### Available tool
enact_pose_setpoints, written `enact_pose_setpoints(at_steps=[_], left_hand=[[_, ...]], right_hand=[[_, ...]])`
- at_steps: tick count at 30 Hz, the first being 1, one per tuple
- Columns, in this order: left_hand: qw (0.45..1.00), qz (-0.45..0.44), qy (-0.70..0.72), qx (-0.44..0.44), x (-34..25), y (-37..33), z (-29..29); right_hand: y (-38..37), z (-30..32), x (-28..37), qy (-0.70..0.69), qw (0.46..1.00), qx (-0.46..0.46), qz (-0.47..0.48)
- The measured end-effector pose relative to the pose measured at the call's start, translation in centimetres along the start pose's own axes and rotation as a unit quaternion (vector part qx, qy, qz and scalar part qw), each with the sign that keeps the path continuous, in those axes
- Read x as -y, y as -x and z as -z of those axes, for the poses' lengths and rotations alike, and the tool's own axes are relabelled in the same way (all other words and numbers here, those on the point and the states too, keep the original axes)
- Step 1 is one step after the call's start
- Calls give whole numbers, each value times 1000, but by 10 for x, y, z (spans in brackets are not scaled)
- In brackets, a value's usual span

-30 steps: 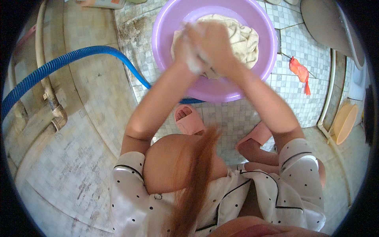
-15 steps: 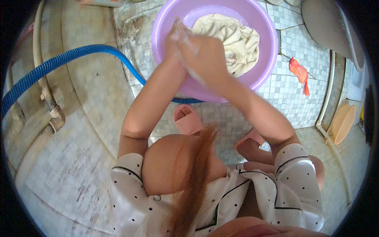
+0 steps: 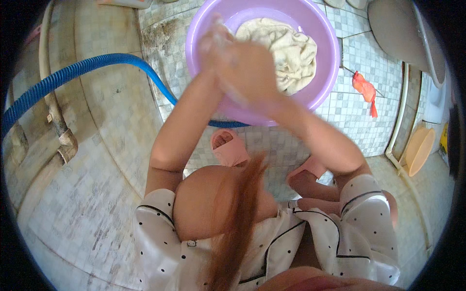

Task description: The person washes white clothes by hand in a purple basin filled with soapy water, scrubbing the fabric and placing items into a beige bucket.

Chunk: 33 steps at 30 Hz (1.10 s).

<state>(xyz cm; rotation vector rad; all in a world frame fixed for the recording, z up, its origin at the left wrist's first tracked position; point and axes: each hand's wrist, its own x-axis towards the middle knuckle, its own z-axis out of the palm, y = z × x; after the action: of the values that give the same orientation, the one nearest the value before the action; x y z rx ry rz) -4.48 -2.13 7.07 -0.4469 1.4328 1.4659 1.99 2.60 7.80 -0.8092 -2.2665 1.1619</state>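
A wide purple basin (image 3: 329, 72) stands on the tiled floor, with a crumpled cream cloth like a towel (image 3: 296, 56) lying wet in it. Over the basin's left side my two hands are pressed together, blurred by motion. My right hand (image 3: 250, 68) is closed across my left hand (image 3: 212, 51), which it partly covers. Whitish streaks, like suds or a bit of pale fabric, show between them; whatever they grip is hidden. Neither hand touches the cream cloth visibly.
A blue ribbed hose (image 3: 73, 70) arches in from the left and passes behind the basin's near edge. To the right lie a red plastic bag (image 3: 364, 87) and a peach-coloured basin (image 3: 420, 151). Pink slippers (image 3: 230, 149) are on my feet; pipes (image 3: 58, 114) run along the left wall.
My hands stay together over the basin's left side and shift slightly, more blurred now. The cream cloth stays in place; the whole view has moved a little.
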Motion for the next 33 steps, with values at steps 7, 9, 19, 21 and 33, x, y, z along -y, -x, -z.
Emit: enact_pose_setpoints(at_steps=[7,9,19,21,33], left_hand=[[991,-59,83,83,20,1,-12],[987,-15,93,130,4,-24,24],[950,-3,140,280,28,-21,0],[985,-35,115,122,38,8,-35],[863,-172,-413,235,7,20,-4]], right_hand=[[-21,9,-25,-131,964,54,-225],[9,-4,13,60,987,-58,140],[-24,25,-8,43,998,26,-37],[-46,41,-49,11,981,116,-154],[-28,127,-29,-366,838,316,-252]])
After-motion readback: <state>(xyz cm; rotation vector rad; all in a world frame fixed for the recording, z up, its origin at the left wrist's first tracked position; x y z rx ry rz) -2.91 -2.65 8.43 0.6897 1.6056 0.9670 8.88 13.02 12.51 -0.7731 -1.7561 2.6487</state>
